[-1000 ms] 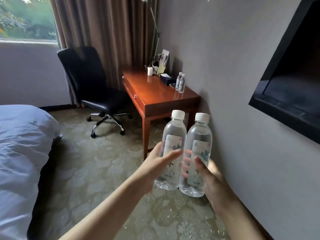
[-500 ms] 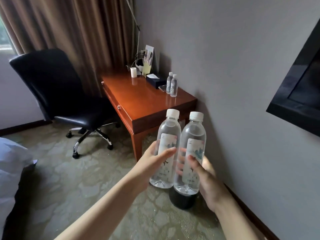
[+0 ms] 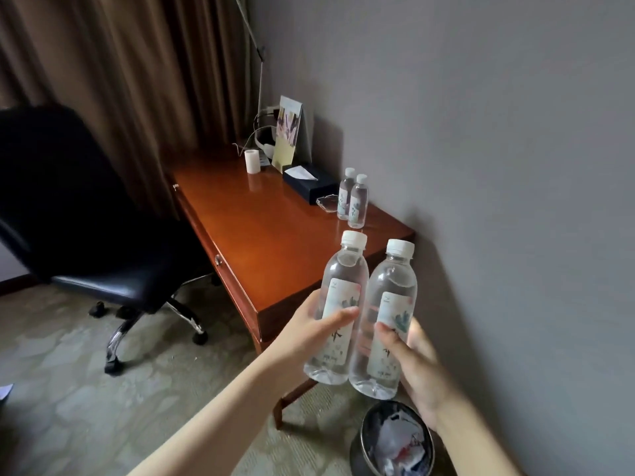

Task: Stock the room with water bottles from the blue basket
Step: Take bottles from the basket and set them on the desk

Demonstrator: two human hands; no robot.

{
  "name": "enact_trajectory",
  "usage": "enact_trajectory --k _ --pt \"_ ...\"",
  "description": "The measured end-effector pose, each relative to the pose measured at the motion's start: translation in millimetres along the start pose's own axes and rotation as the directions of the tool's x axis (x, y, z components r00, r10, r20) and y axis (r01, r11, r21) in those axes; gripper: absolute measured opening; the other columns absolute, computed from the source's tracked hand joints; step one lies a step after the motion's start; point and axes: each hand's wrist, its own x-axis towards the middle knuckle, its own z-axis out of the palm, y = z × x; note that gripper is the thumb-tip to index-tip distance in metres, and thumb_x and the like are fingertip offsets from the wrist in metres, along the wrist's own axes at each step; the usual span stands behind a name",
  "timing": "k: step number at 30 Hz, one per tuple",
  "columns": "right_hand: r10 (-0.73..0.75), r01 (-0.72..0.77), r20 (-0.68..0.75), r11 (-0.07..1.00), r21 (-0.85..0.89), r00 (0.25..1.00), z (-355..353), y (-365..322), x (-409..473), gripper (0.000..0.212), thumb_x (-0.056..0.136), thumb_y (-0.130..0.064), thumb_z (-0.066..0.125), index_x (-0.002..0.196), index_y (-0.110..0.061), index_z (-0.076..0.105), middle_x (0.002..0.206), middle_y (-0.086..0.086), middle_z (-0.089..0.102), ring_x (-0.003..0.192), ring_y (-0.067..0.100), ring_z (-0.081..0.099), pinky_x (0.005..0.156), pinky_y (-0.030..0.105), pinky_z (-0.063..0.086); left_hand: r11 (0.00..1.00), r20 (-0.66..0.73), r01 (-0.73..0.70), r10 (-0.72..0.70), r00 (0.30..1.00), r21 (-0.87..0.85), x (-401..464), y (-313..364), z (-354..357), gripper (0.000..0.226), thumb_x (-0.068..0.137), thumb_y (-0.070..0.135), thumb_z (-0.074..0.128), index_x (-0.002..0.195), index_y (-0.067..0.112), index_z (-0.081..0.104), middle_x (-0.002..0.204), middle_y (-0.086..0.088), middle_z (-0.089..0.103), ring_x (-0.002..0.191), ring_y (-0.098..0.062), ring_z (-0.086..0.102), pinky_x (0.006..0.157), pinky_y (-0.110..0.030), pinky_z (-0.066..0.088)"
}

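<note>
I hold two clear water bottles with white caps and pale labels upright, side by side, over the near end of a wooden desk [image 3: 261, 235]. My left hand [image 3: 309, 334] grips the left bottle [image 3: 338, 290] around its label. My right hand [image 3: 417, 369] grips the right bottle [image 3: 391, 297] from the wall side. Two smaller matching bottles [image 3: 352, 199] stand on the desk by the grey wall, beyond the held pair. The blue basket is not in view.
A black office chair [image 3: 89, 235] stands left of the desk. On the desk's far end are a black tissue box [image 3: 309, 182], a white cup [image 3: 252, 161], a standing card [image 3: 288, 132] and a glass tray [image 3: 328, 202]. A bin with rubbish [image 3: 395, 441] sits below my hands.
The view has moved closer to the desk, and the bed and window have left the frame. Both bottles stay gripped the same way and now overlap the desk's near end. The bin has come into view.
</note>
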Motion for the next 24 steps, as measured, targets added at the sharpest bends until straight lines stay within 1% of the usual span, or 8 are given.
enact_trajectory --k 2,6,8,11,14,18,21,24 --pt "0.02 -0.02 -0.043 1.0 0.01 0.999 7.5 -1.3 42.7 0.085 0.047 -0.062 0.08 0.122 -0.03 0.052 0.117 0.0 0.069 0.109 0.017 0.065 0.092 0.04 0.049 1.0 0.027 0.012 -0.012 1.0 0.003 40.8 3.1 -26.6 0.034 0.08 0.041 0.065 0.11 0.031 0.054 0.106 0.0 0.069 0.095 -0.016 0.07 0.08 -0.032 0.057" --pt "0.064 -0.065 -0.109 0.998 -0.006 0.992 16.6 -7.2 114.5 0.078 0.047 -0.058 0.081 0.117 -0.033 0.056 0.114 -0.005 0.07 0.108 0.012 0.065 0.091 0.036 0.049 0.999 0.076 0.047 -0.049 0.996 0.021 116.8 13.0 -65.5 0.043 0.074 0.042 0.066 0.113 0.031 0.051 0.107 0.001 0.067 0.097 -0.015 0.067 0.077 -0.029 0.054" --pt "0.099 -0.099 -0.169 0.995 0.006 0.981 12.5 -7.2 147.0 0.064 0.055 -0.051 0.081 0.113 -0.034 0.058 0.114 -0.006 0.07 0.107 0.012 0.065 0.095 0.039 0.047 0.997 0.097 0.066 -0.069 0.993 0.033 154.6 14.8 -77.2 0.044 0.072 0.042 0.066 0.112 0.03 0.052 0.108 0.001 0.067 0.098 -0.016 0.066 0.077 -0.029 0.053" --pt "0.125 -0.122 -0.237 0.992 0.028 0.964 4.5 -6.2 193.2 0.045 0.064 -0.038 0.075 0.105 -0.032 0.06 0.111 -0.004 0.07 0.103 0.013 0.065 0.087 0.034 0.048 0.993 0.124 0.104 -0.11 0.986 0.049 208.1 12.8 -88.0 0.049 0.071 0.044 0.067 0.115 0.029 0.051 0.11 -0.001 0.066 0.1 -0.019 0.066 0.081 -0.034 0.054" --pt "0.124 -0.113 -0.276 0.992 0.057 0.953 -7.5 -5.0 243.4 0.043 0.063 -0.033 0.073 0.104 -0.031 0.059 0.105 -0.007 0.071 0.096 0.009 0.068 0.079 0.029 0.05 0.988 0.15 0.142 -0.15 0.977 0.062 264.1 8.9 -95.9 0.049 0.07 0.047 0.066 0.114 0.03 0.051 0.109 -0.001 0.066 0.101 -0.019 0.066 0.084 -0.038 0.056" --pt "0.106 -0.095 -0.316 0.994 0.049 0.943 -37.5 0.9 318.4 0.047 0.064 -0.032 0.073 0.109 -0.033 0.057 0.104 -0.01 0.072 0.097 0.005 0.067 0.087 0.031 0.048 0.98 0.166 0.187 -0.196 0.966 0.068 341.6 4.1 -102.7 0.038 0.079 0.047 0.065 0.112 0.036 0.048 0.111 0.004 0.063 0.103 -0.016 0.063 0.087 -0.038 0.054" --pt "0.093 -0.08 -0.411 0.996 0.05 0.907 -68.5 3.5 376.4 0.046 0.072 -0.023 0.074 0.111 -0.034 0.054 0.105 -0.008 0.071 0.102 0.01 0.064 0.096 0.037 0.046 0.974 0.152 0.216 -0.224 0.963 0.068 393.2 9.0 -109.8 0.052 0.074 0.048 0.066 0.121 0.036 0.046 0.115 0.004 0.063 0.105 -0.017 0.062 0.09 -0.04 0.052" --pt "0.11 -0.116 -0.479 0.993 0.016 0.871 -97.6 4.7 424.3 0.049 0.075 -0.017 0.074 0.11 -0.039 0.047 0.113 -0.008 0.061 0.112 0.015 0.055 0.104 0.041 0.04 0.971 0.144 0.224 -0.234 0.962 0.079 431.8 15.8 -121.9 0.064 0.066 0.048 0.069 0.124 0.035 0.045 0.116 0.0 0.064 0.104 -0.02 0.064 0.092 -0.045 0.052"
